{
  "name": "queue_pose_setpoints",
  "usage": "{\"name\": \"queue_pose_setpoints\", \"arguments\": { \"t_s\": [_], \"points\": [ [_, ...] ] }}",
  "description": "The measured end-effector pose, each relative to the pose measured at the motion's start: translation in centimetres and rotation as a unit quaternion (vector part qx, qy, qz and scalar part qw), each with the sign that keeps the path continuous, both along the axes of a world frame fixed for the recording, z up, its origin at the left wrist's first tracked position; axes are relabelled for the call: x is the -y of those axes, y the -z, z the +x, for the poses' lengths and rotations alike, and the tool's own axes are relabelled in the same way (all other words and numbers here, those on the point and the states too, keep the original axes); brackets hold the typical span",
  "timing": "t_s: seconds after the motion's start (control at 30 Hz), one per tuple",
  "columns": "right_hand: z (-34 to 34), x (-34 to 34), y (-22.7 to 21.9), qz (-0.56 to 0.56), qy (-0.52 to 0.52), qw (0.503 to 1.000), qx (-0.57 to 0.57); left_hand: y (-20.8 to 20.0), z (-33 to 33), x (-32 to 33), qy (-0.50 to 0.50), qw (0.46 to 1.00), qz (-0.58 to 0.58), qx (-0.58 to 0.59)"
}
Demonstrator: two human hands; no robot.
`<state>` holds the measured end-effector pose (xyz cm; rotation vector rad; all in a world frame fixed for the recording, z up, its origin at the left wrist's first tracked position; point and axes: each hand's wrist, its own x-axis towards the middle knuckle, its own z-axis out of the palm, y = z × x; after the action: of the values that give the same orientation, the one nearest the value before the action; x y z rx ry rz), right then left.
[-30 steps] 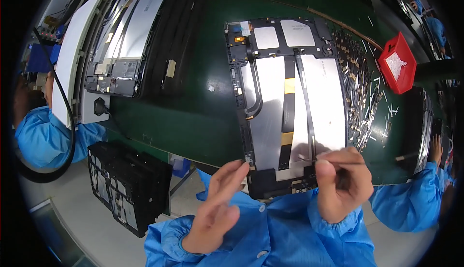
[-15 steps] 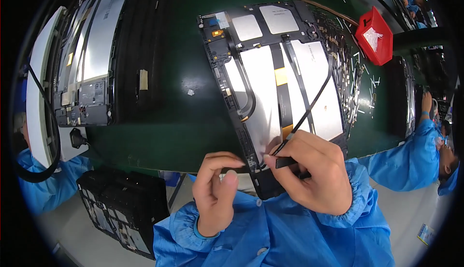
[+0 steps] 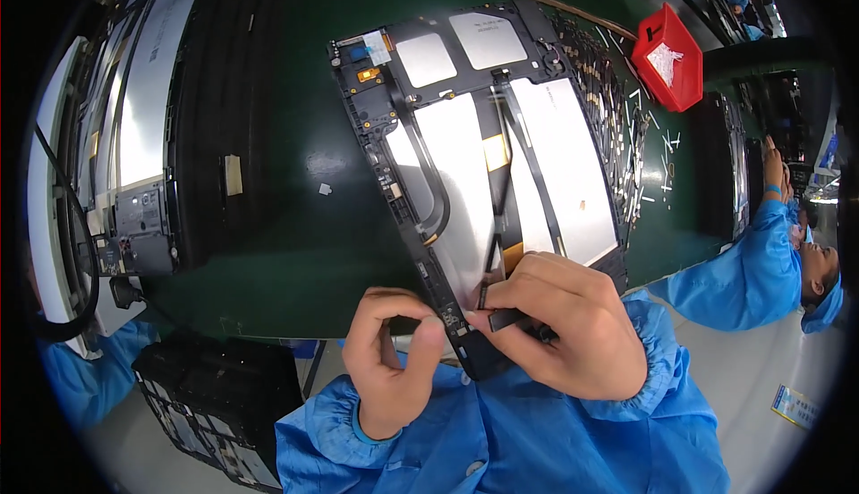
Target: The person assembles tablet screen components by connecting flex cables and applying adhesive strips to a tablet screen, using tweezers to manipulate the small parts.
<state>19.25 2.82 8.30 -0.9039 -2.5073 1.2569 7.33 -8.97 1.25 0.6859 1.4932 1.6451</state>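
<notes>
A flat device with its back off (image 3: 456, 149) lies tilted before me, with silver battery panels, black frame and dark ribbon cables. Its near end reaches my body. My right hand (image 3: 559, 324) is closed over its lower part. Between thumb and index finger is a thin black strip (image 3: 493, 261), running upward over the panels. A dark, flat-ended piece (image 3: 506, 319) also sticks out of this hand; its kind is unclear. At the device's left edge, my left hand (image 3: 394, 355) has thumb and index fingertip together; anything between them is hidden.
Many thin black and white strips (image 3: 617, 118) lie heaped along the device's right side. Beyond them stands a red bin (image 3: 687, 73) holding white bits. Another opened device (image 3: 148, 109) is at left, and a stack of dark units (image 3: 215, 404) stands below the table edge. A co-worker's blue sleeve (image 3: 729, 279) is at right.
The left thumb and index finger have come together at the device's edge. The black strip, which slanted up to the right, now stands steeper and further left. The whole view has shifted slightly.
</notes>
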Motion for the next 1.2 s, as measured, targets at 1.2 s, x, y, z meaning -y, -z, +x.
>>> {"name": "queue_pose_setpoints", "arguments": {
  "t_s": [1.2],
  "points": [
    [0.2, 0.7, 0.2, 0.005, -0.054, 0.998, -0.034, -1.0, -2.1, 2.2, 0.12, 0.987, -0.1, 0.042]
  ]
}}
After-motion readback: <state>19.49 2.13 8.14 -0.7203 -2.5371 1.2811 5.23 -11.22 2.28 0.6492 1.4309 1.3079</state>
